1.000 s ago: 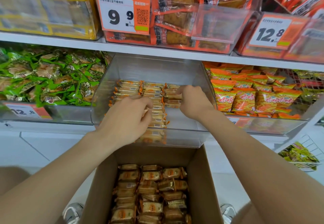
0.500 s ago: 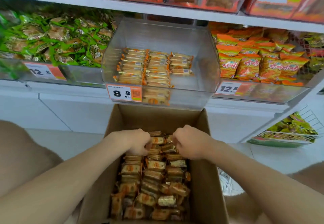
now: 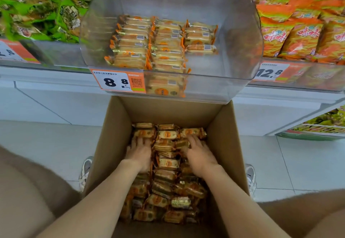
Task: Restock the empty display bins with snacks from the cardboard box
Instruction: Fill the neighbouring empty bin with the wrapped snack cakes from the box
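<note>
— Currently, what is the position of each hand?
— Both are inside the cardboard box (image 3: 222,144), palms down. The left hand (image 3: 139,153) rests on the snack packets (image 3: 169,164) near the box's left wall. The right hand (image 3: 200,153) rests on them near the right wall. One column of packets shows between the two hands.

— State of the fingers?
— Left hand: fingers extended, slightly spread, pressing on the packets and pointing toward the far wall. Right hand: fingers extended and laid on the pile, tips angled toward the far wall. Neither hand is closed round a packet.

— Location of the stock?
— Packets cover the box floor from wall to wall in a loose heap. The box stands on the tiled floor (image 3: 46,144), with its far edge under the front lip of the clear display bin (image 3: 240,32).

— Bin contents?
— Three rows of like packets (image 3: 164,45) lie on the bin floor. The left and middle rows run from the back to the front wall. The right row is short and lies at the back. A price tag (image 3: 119,81) marked 8.8 sits at the bin's front left corner.

— Adjacent items?
— Green packets (image 3: 43,10) fill the bin to the left and orange bags (image 3: 298,32) the bin to the right, which carries a 12.8 tag (image 3: 270,71) on its front edge. A shoe (image 3: 85,172) shows beside the box's left wall, and a second shoe (image 3: 251,178) beside the right wall.
</note>
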### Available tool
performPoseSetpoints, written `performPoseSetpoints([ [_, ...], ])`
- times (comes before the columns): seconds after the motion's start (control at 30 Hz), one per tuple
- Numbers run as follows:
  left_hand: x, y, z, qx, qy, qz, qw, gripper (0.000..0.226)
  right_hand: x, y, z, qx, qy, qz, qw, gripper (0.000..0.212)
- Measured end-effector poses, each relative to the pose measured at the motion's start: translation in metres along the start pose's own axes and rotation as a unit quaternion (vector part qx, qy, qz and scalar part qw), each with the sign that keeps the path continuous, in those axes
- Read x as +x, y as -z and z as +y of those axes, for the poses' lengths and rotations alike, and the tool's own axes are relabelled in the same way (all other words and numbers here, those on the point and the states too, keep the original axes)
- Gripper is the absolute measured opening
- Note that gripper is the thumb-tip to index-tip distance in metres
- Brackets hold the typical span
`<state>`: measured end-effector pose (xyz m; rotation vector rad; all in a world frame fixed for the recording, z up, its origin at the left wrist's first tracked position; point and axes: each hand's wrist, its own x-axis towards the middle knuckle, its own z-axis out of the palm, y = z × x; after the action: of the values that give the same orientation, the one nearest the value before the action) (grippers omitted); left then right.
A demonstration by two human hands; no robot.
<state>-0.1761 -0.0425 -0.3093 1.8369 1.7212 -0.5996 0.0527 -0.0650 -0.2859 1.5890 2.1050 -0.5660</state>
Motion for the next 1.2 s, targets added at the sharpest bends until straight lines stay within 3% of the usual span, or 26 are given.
performPoseSetpoints([
  [0.07, 0.006, -0.003, -0.001, -0.006, 0.004, -0.004, 1.000, 0.077, 0.013, -0.008, 0.001, -0.013, 0.011, -0.034, 0.999, 0.071],
  [0.13, 0.009, -0.004, 0.000, -0.002, 0.009, 0.012, 1.000, 0.081, 0.020, -0.010, 0.002, -0.020, -0.008, -0.041, 0.999, 0.060],
  [0.23, 0.010, 0.000, 0.002, -0.041, 0.008, 0.032, 0.999, 0.075, 0.022, -0.007, 0.001, 0.005, -0.029, -0.024, 0.999, 0.054],
  [0.33, 0.011, -0.001, -0.001, -0.076, 0.003, 0.061, 0.995, 0.067, 0.022, -0.008, 0.000, 0.099, -0.052, 0.027, 0.993, 0.055],
  [0.57, 0.000, 0.006, -0.004, -0.145, -0.009, 0.098, 0.985, 0.036, 0.008, 0.026, 0.009, 0.369, -0.142, 0.167, 0.903, 0.026],
  [0.63, -0.006, 0.014, -0.001, -0.256, -0.026, 0.093, 0.962, 0.029, 0.002, 0.038, 0.012, 0.436, -0.130, 0.168, 0.875, 0.023],
  [0.73, -0.020, 0.033, 0.005, -0.443, -0.040, 0.038, 0.895, 0.011, -0.012, 0.053, 0.015, 0.477, -0.101, 0.167, 0.857, 0.025],
  [0.83, -0.035, 0.049, 0.006, -0.545, -0.029, -0.021, 0.837, 0.024, -0.030, 0.064, 0.015, 0.484, -0.082, 0.198, 0.849, 0.030],
  [1.0, -0.067, 0.076, 0.004, -0.620, -0.049, -0.071, 0.780, 0.031, -0.060, 0.087, 0.025, 0.462, -0.010, 0.170, 0.871, 0.030],
  [1.2, -0.109, 0.110, 0.009, -0.591, -0.104, -0.063, 0.797, 0.028, -0.107, 0.142, 0.016, 0.335, 0.086, 0.138, 0.928, 0.027],
])
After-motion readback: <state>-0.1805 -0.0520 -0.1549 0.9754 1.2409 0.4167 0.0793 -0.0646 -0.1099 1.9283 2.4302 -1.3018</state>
